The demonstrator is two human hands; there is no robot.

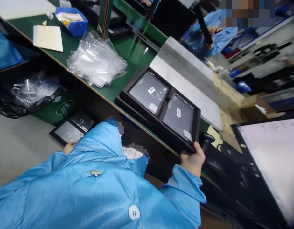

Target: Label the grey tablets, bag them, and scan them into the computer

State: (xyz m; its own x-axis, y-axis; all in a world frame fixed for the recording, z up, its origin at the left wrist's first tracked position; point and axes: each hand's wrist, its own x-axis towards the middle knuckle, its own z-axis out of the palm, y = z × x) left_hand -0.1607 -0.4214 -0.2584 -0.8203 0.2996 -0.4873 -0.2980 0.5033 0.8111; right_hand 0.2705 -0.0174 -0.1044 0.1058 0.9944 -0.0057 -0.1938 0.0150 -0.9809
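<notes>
A black tray (158, 127) lies at the front edge of the green table (128, 47), slightly overhanging it. It holds two grey flat devices in clear bags, one on the left (149, 91) and one on the right (178, 116). My right hand (193, 159) is closed on the tray's near right corner. My left hand (69, 147) reaches down beside a second black tray (70, 128) lying lower, near the floor; my blue sleeve hides its fingers.
A heap of clear plastic bags (96, 60), a cream sheet (48, 37) and a blue bin (73, 22) lie on the table's left. A grey metal plate (185, 76) lies behind the tray. A monitor (273, 159) stands right. A black waste bag (30, 95) sits below. A co-worker's blue sleeve (209, 35) is beyond.
</notes>
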